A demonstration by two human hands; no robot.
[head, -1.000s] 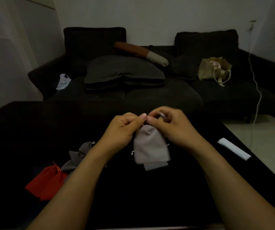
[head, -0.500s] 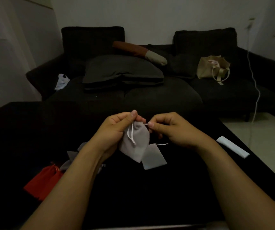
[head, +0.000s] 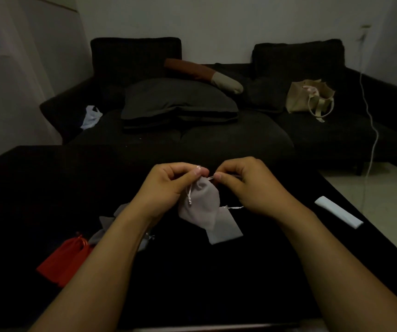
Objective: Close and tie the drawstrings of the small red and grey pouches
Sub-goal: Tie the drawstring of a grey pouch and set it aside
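Observation:
A small grey pouch [head: 201,206] hangs above the black table [head: 192,283], its neck gathered. My left hand [head: 168,185] pinches the neck of this pouch, and a white cord loop dangles down its left side. My right hand [head: 248,185] pinches the white drawstring coming out of the neck on the right. A second grey pouch [head: 225,230] lies flat on the table under the held one. More grey pouches [head: 111,226] lie partly hidden behind my left forearm. The red pouches [head: 65,259] lie at the table's left.
A white flat strip [head: 339,215] lies near the table's right edge. Beyond the table stands a dark sofa [head: 216,130] with cushions, a beige tote bag [head: 309,98] and a white plastic bag [head: 91,117]. A white cable [head: 372,130] hangs down at the right.
The grey pouch has been lifted off the flat one and tilted to the left. My right hand moved from the pouch's neck out to its drawstring on the right.

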